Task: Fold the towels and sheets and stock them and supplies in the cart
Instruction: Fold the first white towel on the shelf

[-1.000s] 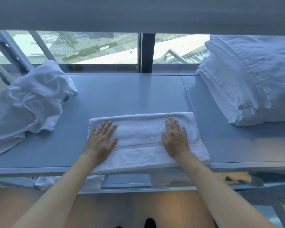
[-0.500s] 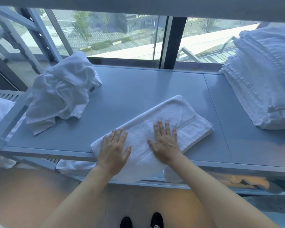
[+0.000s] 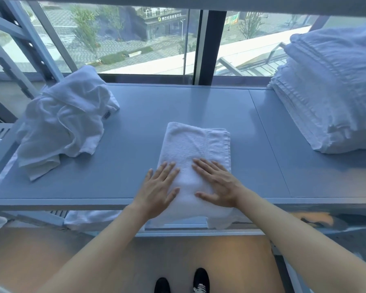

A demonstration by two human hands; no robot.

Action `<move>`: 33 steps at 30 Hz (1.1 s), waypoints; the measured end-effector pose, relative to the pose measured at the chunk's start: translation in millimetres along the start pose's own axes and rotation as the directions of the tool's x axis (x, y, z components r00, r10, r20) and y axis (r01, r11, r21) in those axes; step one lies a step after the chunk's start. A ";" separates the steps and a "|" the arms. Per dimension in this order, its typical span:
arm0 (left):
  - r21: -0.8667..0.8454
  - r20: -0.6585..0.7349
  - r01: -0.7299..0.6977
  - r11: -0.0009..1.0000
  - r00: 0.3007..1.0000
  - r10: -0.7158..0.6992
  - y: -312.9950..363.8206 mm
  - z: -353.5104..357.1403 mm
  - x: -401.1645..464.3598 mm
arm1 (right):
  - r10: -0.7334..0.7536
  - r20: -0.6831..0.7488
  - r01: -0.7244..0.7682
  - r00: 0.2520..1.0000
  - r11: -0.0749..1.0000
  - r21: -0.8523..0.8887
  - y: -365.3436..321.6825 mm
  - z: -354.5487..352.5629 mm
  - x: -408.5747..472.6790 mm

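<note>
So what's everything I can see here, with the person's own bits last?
folded towel: 1, white, middle of shelf, near end over the front edge
crumpled towel: 1 heap, white, left on shelf
stack: 1, white folded linen, right on shelf
shelf: 1, grey-blue, before the window
window: 1, behind shelf, street outside
shoes: 2, black, on floor
left hand: 1, flat on folded towel's left edge
right hand: 1, flat on folded towel
</note>
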State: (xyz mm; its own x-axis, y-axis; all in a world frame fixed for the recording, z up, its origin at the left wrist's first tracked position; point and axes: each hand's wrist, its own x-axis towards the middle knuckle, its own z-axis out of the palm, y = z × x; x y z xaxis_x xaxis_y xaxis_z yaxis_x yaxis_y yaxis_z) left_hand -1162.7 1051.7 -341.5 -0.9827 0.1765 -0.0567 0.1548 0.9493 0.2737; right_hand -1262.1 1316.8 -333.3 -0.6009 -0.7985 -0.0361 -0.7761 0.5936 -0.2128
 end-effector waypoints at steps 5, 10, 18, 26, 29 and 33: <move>-0.013 -0.017 0.022 1.000 1.000 -0.022 18.8 12.1 -21.0 | 0.077 -0.053 -0.074 0.996 0.996 0.046 -2.7 12.2 -35.1; 0.078 -0.124 -0.053 0.996 0.990 0.062 32.7 25.4 -52.6 | 0.018 -0.077 -0.018 0.997 1.000 -0.001 -9.3 28.6 -67.0; 0.270 -0.298 -0.145 0.952 0.928 0.226 23.9 26.7 -41.4 | -0.051 -0.055 0.044 0.997 0.993 -0.113 -0.5 27.3 -63.8; 0.211 -0.449 -0.205 0.956 0.848 0.281 23.8 34.1 -46.4 | -0.013 -0.085 0.004 0.996 0.994 -0.107 -20.2 22.2 -76.0; 0.146 -0.453 -0.215 0.966 0.853 0.259 25.6 32.1 -52.5 | 0.026 -0.175 -0.039 0.984 0.997 -0.066 -35.5 17.0 -86.9; 0.071 -0.501 -0.282 0.957 0.819 0.278 33.7 24.9 -69.5 | 0.076 -0.321 -0.098 0.944 0.994 -0.053 -60.5 12.5 -108.7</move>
State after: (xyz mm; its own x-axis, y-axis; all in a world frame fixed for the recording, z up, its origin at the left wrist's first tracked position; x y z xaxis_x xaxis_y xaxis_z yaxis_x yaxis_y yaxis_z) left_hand -1086.6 1078.0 -352.3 -0.8132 0.2786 0.5109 0.4320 0.8772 0.2092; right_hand -1147.5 1366.4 -328.6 -0.6878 -0.6765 0.2633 -0.7224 0.6736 -0.1563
